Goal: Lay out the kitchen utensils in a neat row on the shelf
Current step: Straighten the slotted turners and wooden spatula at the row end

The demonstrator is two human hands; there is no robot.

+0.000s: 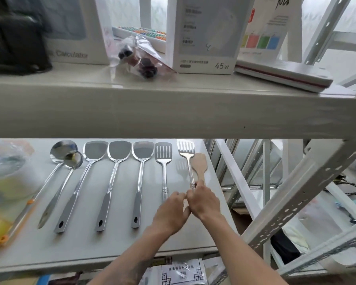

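On the lower shelf (111,249) a row of steel utensils lies with the handles toward me: a large ladle (63,150), a small ladle (73,159), three solid turners (95,150) (119,150) (143,150) and a slotted turner (163,151). My right hand (203,202) grips the handle of a second slotted turner (186,151), which is raised slightly, its shadow on the shelf. A wooden spatula (199,163) sits just right of it, its handle ending at the same hand. My left hand (171,212) is curled against the right hand, over the first slotted turner's handle; its grip is hidden.
The upper shelf beam (173,112) hangs low over the utensil heads and carries boxes and a plastic bag. Bagged yellow containers (6,177) and an orange-handled utensil (19,219) crowd the left. The shelf's edge and perforated upright (292,202) stand close at right.
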